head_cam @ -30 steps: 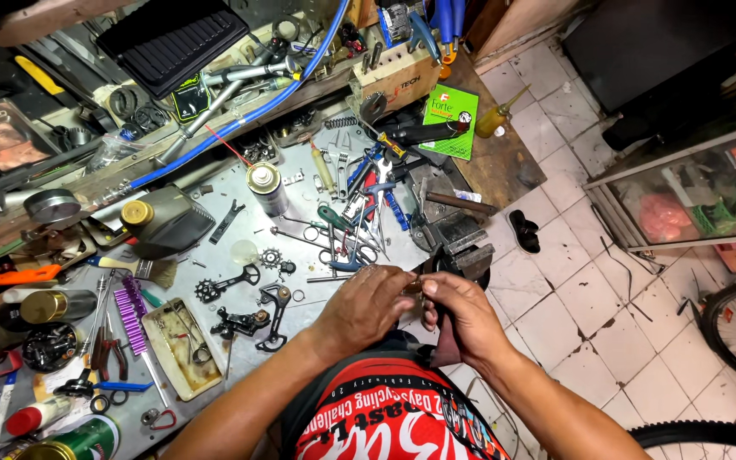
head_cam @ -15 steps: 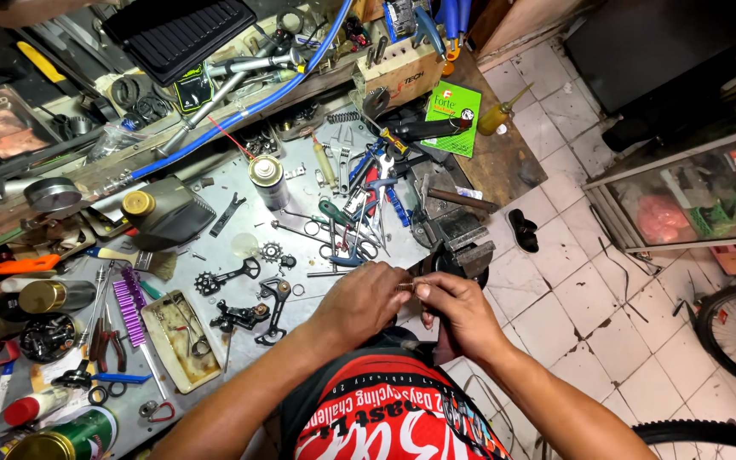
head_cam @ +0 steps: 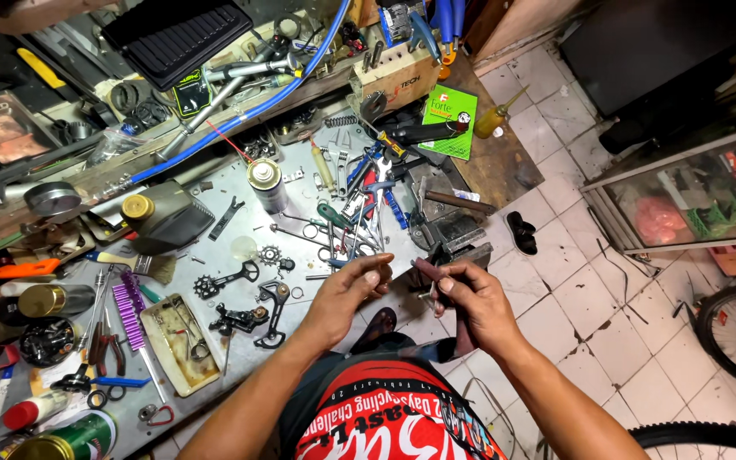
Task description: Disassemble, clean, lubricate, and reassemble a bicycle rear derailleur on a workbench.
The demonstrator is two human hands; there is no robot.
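From the head view, both forearms rise from the bottom edge and meet over the front edge of the worktop [head_cam: 215,255]. The left hand [head_cam: 347,294] is half curled, thumb and forefinger pinched together at the tips; its grip is narrow, and whether anything tiny sits in it cannot be told. The right hand [head_cam: 470,298] is turned palm-down, its grip closed on a short dark reddish rod [head_cam: 428,271] that sticks out towards the left hand, just in front of the bench vise [head_cam: 453,238].

The far end of the rod is hidden inside the right fingers, and the gap between the two hands is too small to read. The person's lap is covered by a red printed shirt [head_cam: 385,426]. A bicycle tyre [head_cam: 726,341] is cut off at the right edge.

The worktop is dull grey sheet metal, stained and crowded. Near the left hand lie black derailleur cages [head_cam: 249,307] with toothed pulley wheels, a purple bristle brush [head_cam: 129,311], a shallow cream tray [head_cam: 181,345] holding small parts, and a spray can [head_cam: 266,183] standing upright. A loose heap of wrenches [head_cam: 359,196] with blue and green handles lies behind the vise. A blue hose [head_cam: 240,115] curves across the back. The floor [head_cam: 572,281] is pale square tile.
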